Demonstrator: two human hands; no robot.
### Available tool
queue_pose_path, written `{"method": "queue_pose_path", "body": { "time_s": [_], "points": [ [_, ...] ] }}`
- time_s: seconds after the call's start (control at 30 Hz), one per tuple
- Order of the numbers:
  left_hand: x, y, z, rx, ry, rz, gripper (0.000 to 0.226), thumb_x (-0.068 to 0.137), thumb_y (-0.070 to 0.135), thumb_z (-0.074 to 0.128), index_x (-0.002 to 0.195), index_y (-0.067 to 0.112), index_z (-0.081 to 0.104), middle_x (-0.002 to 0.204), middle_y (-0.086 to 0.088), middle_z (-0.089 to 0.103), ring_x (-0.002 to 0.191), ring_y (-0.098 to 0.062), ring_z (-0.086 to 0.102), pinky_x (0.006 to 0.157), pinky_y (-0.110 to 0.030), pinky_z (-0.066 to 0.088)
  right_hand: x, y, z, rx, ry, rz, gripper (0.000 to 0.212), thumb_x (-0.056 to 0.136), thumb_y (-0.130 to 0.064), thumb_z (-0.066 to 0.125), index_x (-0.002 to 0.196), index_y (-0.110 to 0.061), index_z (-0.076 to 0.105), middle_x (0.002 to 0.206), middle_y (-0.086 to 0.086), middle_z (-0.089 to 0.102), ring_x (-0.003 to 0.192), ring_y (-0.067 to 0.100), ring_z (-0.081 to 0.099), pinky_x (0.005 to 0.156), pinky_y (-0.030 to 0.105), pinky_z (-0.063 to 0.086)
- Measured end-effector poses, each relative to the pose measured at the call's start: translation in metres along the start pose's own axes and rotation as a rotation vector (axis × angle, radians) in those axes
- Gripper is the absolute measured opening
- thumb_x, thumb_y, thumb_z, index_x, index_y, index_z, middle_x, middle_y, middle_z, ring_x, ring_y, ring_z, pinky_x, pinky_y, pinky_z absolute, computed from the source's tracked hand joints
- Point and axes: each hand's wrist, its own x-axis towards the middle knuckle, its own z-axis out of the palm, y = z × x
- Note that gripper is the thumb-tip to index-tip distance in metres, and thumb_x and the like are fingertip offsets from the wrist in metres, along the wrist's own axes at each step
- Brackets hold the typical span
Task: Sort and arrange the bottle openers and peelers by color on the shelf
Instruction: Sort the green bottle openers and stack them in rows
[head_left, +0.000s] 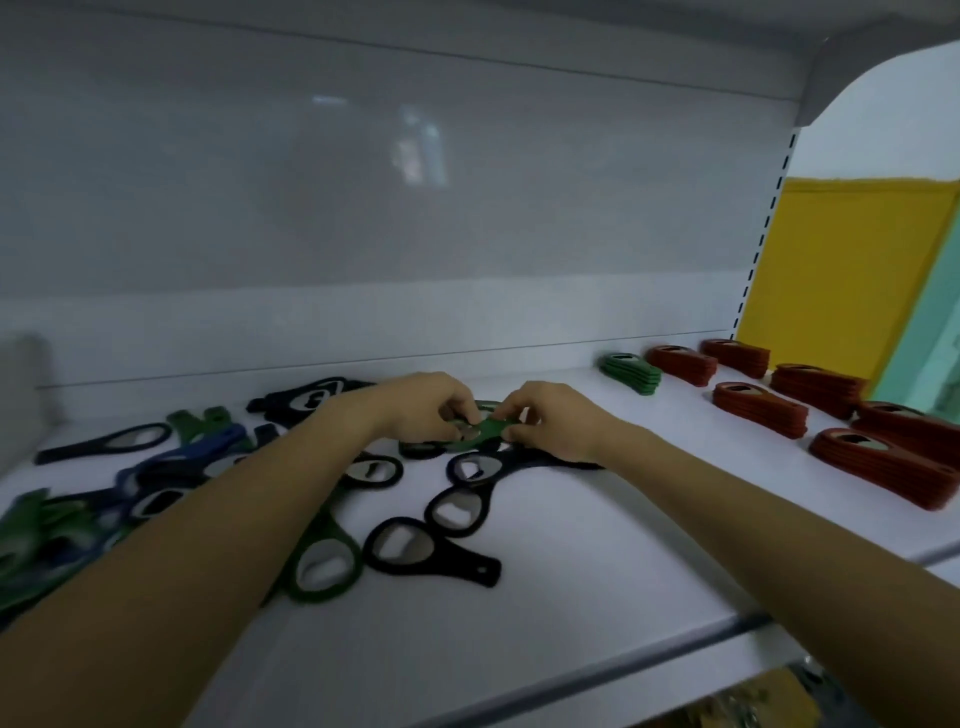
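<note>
Meeting over the middle of the shelf (571, 597), both hands clamped on one green bottle opener (488, 429): left hand (426, 413) pinching the end with the metal insert, right hand (553, 423) pinching the handle end. Lying with its long axis hand to hand, over loose dark openers (457, 512); lifted clear or touching them, cannot tell. Belongs by colour on the green stack (629, 372), beyond the right hand and farther back, well apart from the grip. Right hand nearer, so probably a carry out to that side, left hand releasing. Likely needs turning to match the stack's lie. Red stacks (758, 408) farther out past the green; mixed heap (156, 467) outside the left hand.
</note>
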Motion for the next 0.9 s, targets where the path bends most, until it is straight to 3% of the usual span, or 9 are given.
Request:
{"method": "queue_pose_path", "body": {
  "time_s": [0.13,0.23,0.37,0.47,0.57,0.67,0.73,0.8,0.9],
  "points": [
    [-0.024,-0.03,0.002,-0.149,0.114,-0.024,0.027,0.085,0.011,0.065,0.107,0.023,0.059,0.114,0.002,0.061,0.101,-0.015,0.059,0.091,-0.026,0.046,0.005,-0.024,0.007,0.044,-0.038,-0.006,0.026,0.085,-0.023,0.065,0.109,-0.013,0.065,0.101,0.002,0.062,0.083,0.01,0.05,0.069,0.018,0.035],
    [-0.043,-0.046,-0.001,-0.454,0.239,-0.069,0.029,0.081,0.013,0.071,0.104,0.023,0.057,0.107,-0.002,0.066,0.098,-0.019,0.064,0.091,-0.031,0.05,0.013,-0.039,0.004,0.145,0.072,0.034,0.015,0.084,-0.016,0.066,0.097,-0.009,0.067,0.082,-0.005,0.059,0.07,0.008,0.051,0.055,0.011,0.038],
    [-0.062,-0.053,-0.007,-0.912,0.512,-0.106,0.021,0.085,0.014,0.066,0.104,0.012,0.059,0.099,-0.006,0.069,0.093,-0.018,0.066,0.081,-0.024,0.055,0.026,-0.071,0.003,0.73,0.036,0.058,0.005,0.083,-0.006,0.066,0.089,-0.007,0.067,0.068,0.002,0.063,0.053,0.006,0.055,0.061,0.017,0.05],
    [-0.07,-0.059,-0.014,-1.209,0.697,-0.152,0.007,0.089,0.009,0.06,0.095,0.008,0.057,0.09,-0.01,0.065,0.081,-0.019,0.067,0.065,-0.02,0.057,0.039,-0.1,0.012,0.936,-0.037,0.007,0.015,0.086,0.001,0.059,0.1,-0.004,0.06,0.076,0.009,0.064,0.061,0.011,0.062,0.067,0.02,0.055],
    [-0.084,-0.073,-0.025,-1.302,0.821,-0.235,0.003,0.092,0.007,0.055,0.094,0.009,0.054,0.085,-0.011,0.063,0.065,-0.017,0.069,0.058,-0.022,0.057,0.05,-0.12,0.017,0.699,-0.036,-0.108,0.018,0.085,0.001,0.058,0.101,-0.007,0.058,0.085,0.008,0.064,0.072,0.012,0.061,0.07,0.016,0.052],
    [-0.1,-0.091,-0.027,-1.274,0.884,-0.335,0.007,0.095,0.008,0.049,0.102,0.009,0.051,0.084,-0.006,0.059,0.066,-0.018,0.062,0.049,-0.019,0.054,0.046,-0.123,0.023,0.407,-0.332,-0.313,0.026,0.086,-0.004,0.06,0.107,-0.018,0.063,0.115,-0.001,0.061,0.1,0.006,0.058,0.09,0.018,0.044],
    [-0.105,-0.096,-0.026,-1.205,0.866,-0.378,0.004,0.096,0.01,0.049,0.095,0.013,0.053,0.084,-0.003,0.06,0.065,-0.015,0.056,0.046,-0.016,0.051,0.038,-0.119,0.029,0.181,-0.511,-0.387,0.037,0.088,-0.013,0.059,0.119,-0.032,0.06,0.139,-0.012,0.043,0.124,-0.002,0.037,0.103,0.014,0.03],
    [-0.105,-0.096,-0.026,-1.183,0.819,-0.374,0.005,0.097,0.012,0.048,0.099,0.012,0.052,0.085,-0.001,0.062,0.063,-0.014,0.053,0.047,-0.016,0.05,0.031,-0.113,0.033,0.084,-0.5,-0.395,0.04,0.089,-0.022,0.059,0.124,-0.041,0.054,0.148,-0.017,0.028,0.134,-0.001,0.021,0.106,0.015,0.019],
    [-0.103,-0.087,-0.025,-1.214,0.695,-0.381,0.012,0.098,0.013,0.044,0.108,0.009,0.05,0.09,-0.003,0.065,0.064,-0.014,0.054,0.054,-0.023,0.051,0.026,-0.107,0.035,0.011,-0.304,-0.452,0.032,0.085,-0.033,0.064,0.117,-0.036,0.061,0.141,-0.009,0.037,0.13,0.007,0.023,0.104,0.018,0.019]
  ]
}}
